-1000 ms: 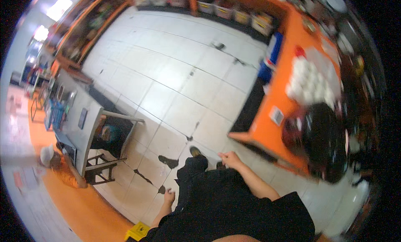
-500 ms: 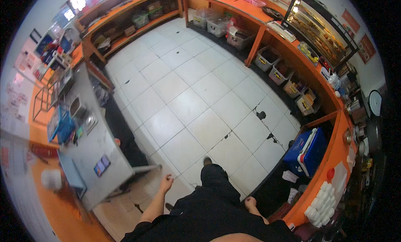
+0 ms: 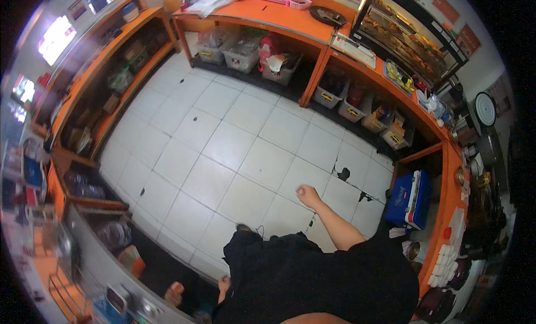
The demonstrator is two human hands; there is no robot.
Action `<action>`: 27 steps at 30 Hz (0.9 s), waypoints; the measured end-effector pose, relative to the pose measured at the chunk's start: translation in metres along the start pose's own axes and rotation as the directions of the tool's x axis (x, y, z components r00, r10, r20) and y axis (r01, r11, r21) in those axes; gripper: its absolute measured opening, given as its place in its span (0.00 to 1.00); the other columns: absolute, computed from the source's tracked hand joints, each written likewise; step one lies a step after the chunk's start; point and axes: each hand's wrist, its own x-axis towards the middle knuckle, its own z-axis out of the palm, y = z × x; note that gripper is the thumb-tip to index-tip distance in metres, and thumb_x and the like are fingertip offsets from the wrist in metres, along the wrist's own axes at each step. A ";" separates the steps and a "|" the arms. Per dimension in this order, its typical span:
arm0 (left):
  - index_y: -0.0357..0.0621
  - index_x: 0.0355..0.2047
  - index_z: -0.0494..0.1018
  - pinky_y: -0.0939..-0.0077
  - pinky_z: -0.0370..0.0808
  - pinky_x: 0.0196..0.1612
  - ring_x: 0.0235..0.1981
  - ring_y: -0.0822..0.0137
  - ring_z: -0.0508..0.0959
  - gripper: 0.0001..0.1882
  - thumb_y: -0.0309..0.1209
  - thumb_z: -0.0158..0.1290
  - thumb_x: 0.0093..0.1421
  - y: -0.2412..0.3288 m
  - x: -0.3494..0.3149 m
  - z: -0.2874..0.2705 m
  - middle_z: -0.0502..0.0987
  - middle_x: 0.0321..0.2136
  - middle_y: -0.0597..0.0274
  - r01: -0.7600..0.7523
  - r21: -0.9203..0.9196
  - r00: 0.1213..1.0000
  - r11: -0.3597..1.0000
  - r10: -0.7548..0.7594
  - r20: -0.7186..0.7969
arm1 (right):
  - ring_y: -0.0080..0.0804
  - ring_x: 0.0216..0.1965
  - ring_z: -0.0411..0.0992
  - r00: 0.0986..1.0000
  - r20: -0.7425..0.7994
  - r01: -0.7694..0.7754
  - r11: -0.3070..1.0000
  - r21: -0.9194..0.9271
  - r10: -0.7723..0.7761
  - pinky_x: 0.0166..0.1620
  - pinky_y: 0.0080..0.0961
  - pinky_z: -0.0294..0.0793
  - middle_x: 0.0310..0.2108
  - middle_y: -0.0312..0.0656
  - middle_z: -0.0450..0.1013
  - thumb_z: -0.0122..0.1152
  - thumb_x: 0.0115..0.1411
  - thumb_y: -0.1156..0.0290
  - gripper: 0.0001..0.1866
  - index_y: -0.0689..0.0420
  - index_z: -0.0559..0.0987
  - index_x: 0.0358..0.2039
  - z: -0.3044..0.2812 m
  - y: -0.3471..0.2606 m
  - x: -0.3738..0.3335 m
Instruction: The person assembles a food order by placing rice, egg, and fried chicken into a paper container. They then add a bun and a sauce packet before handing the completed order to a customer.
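Note:
My right hand (image 3: 307,195) reaches forward over the white floor tiles (image 3: 245,195), its fingers curled in. I see nothing held in it, and it touches nothing. Low beside my body on the left, my left hand (image 3: 224,284) hangs with its fingers drawn together. It is small in the view, and nothing shows in it. The nearest thing to it is the grey counter (image 3: 106,257), with a blurred orange-and-white thing (image 3: 175,291) beneath it. One dark shoe (image 3: 243,227) shows ahead of my black clothes.
Orange counters (image 3: 268,22) run along the far side and right, with plastic bins (image 3: 241,56) below. A lit glass food cabinet (image 3: 405,31) stands at the back right. On the right are a blue cooler box (image 3: 405,201) and white rolls (image 3: 443,265). Orange shelves (image 3: 106,61) stand left.
My view has turned and moved forward, bringing the left shelves and far counter closer. My right hand has swung forward; my left hand has dropped back beside my body.

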 end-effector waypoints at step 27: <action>0.41 0.59 0.67 0.75 0.73 0.23 0.22 0.72 0.74 0.26 0.28 0.56 0.59 0.768 0.623 -0.514 0.76 0.27 0.61 0.008 -0.156 0.989 0.988 -0.031 -0.146 | 0.53 0.37 0.78 0.986 0.048 -0.138 0.947 -0.289 0.159 0.41 0.41 0.77 0.32 0.54 0.79 0.58 0.57 0.65 0.11 0.60 0.82 0.33 0.265 -0.530 0.801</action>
